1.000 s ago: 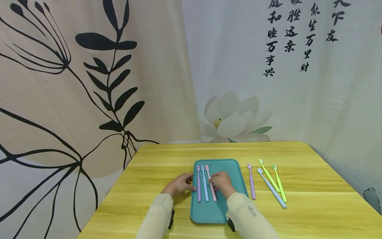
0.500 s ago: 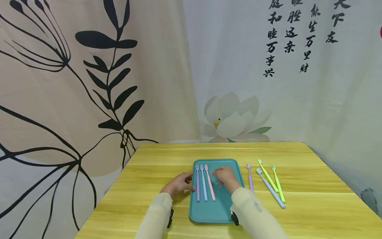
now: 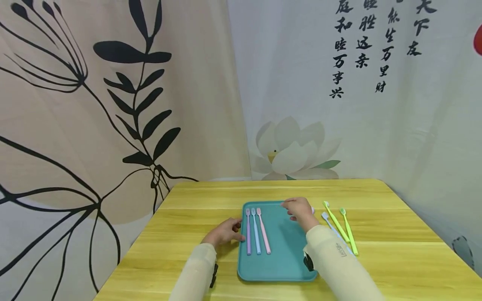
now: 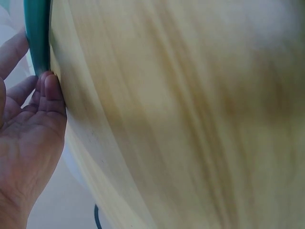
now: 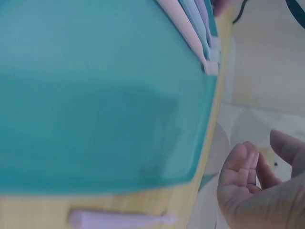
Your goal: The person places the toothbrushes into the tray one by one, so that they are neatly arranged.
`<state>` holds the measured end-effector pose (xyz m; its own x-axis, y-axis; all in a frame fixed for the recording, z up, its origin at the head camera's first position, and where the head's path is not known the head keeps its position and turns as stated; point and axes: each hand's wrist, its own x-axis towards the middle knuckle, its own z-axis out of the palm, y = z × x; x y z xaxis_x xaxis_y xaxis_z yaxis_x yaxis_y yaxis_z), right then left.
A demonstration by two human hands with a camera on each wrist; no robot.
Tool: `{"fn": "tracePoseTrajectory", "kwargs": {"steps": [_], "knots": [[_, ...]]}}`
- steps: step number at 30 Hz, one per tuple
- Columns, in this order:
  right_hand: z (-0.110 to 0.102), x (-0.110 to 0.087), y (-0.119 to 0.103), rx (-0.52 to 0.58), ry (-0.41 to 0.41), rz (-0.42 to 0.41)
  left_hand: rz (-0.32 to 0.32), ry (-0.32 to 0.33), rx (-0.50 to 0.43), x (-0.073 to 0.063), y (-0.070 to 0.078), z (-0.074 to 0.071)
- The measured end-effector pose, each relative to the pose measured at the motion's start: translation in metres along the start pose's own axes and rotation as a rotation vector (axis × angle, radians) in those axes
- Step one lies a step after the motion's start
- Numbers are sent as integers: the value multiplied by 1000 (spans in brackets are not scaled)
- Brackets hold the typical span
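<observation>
Spacing brushes (image 3: pixel 256 234) evenly

Three lie side by side in the tray (image 3: pixel 278 267), heads toward its far edge. The left hand (image 3: pixel 223 232), fingers relaxed, touches the tray's left side; light steadying seems enough. The right hand (image 3: pixel 299 212), empty and loosely bent, hovers by the far right corner, near a purple brush (image 5: pixel 116 219) on the surface (image 3: pixel 203 200). Two green brushes (image 3: pixel 349 230) and a blue brush (image 3: pixel 332 226) lie farther right; lifting each by mid-handle should avoid nudging its neighbours.
</observation>
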<state>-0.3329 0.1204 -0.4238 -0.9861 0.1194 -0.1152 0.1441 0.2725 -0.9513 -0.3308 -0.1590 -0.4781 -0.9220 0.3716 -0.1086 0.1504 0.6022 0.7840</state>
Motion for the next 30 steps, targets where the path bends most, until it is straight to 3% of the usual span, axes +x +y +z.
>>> {"fn": "tracePoseTrajectory", "kwargs": {"steps": [11, 18, 30], "knots": [[-50, 4, -5, 14, 25, -15, 22, -5, 15, 2, -4, 0], [-94, 14, 1, 6, 54, -8, 23, -2, 8, 2, -2, 0], [-161, 10, 16, -33, 95, 11, 11, 5, 3, 3, -3, 0]]}}
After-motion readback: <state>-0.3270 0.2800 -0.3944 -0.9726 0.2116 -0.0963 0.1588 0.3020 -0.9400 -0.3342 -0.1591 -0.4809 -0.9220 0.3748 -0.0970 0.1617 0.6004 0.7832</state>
